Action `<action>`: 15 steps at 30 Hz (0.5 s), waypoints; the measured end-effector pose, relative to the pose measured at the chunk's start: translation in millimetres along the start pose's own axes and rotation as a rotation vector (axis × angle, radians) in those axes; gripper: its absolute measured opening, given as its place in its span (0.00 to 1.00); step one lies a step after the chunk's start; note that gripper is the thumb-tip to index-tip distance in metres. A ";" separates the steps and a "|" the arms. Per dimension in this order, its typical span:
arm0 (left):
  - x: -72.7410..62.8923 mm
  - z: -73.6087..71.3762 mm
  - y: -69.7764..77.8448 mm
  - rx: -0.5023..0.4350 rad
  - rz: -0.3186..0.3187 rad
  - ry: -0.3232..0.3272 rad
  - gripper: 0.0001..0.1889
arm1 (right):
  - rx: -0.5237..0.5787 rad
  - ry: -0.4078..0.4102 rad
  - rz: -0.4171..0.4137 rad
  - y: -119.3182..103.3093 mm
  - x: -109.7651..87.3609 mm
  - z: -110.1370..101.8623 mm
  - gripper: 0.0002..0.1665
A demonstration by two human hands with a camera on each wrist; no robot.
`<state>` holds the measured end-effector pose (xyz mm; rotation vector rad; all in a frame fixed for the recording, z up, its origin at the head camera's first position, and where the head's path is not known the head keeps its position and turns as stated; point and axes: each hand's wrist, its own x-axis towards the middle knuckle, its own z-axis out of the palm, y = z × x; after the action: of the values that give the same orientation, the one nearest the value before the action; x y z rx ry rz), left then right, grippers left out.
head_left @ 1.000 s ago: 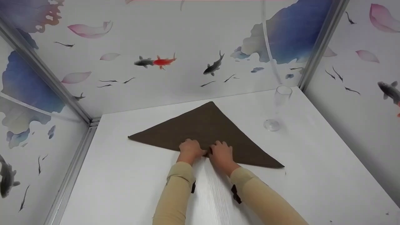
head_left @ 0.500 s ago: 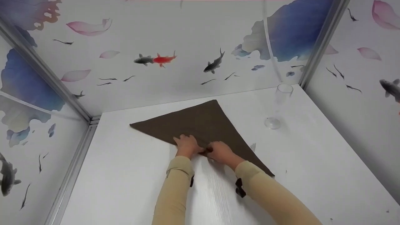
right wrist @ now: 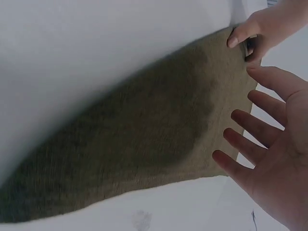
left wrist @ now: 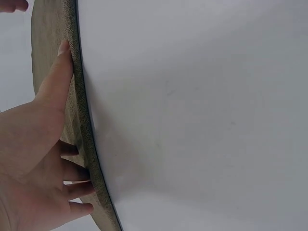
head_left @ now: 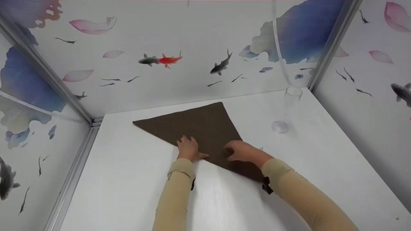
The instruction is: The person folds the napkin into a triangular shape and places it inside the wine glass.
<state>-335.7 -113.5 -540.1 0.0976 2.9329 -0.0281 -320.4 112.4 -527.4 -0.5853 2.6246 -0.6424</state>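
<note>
A brown cloth [head_left: 192, 123] lies on the white table [head_left: 122, 192], in its far half, with one corner pointing at the middle of the far edge and another reaching toward the far left corner; the end toward the table's right edge is partly hidden behind the person's right arm. The left hand [head_left: 188, 149] rests on the cloth at its near edge, fingers spread, and in the left wrist view the thumb [left wrist: 57, 79] lies stretched out along that edge. The right hand [head_left: 245, 150] is over the part of the cloth toward the table's right side — the right wrist view shows its fingers parted and pinching nothing, though whether they touch the fabric I cannot tell. The two hands are apart, with brown fabric between them. Near the table's far right corner a clear stemmed glass [head_left: 290, 102] stands upright, well apart from the cloth. Both arms wear cream sleeves [head_left: 175, 195], each with a dark object [head_left: 267, 186] at the wrist. Behind the far edge rises a white wall [head_left: 192, 29] painted with fish, petals and blue shapes — metal posts [head_left: 332, 48] run up its sides
</note>
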 end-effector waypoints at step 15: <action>-1.0 1.8 -21.3 0.022 0.060 0.078 0.56 | -0.407 -0.194 -0.222 20.0 -20.5 9.0 0.47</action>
<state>-335.8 -134.9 -541.5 0.1939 3.0063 -0.0478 -305.2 135.2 -539.6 -1.0140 2.5337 -0.0952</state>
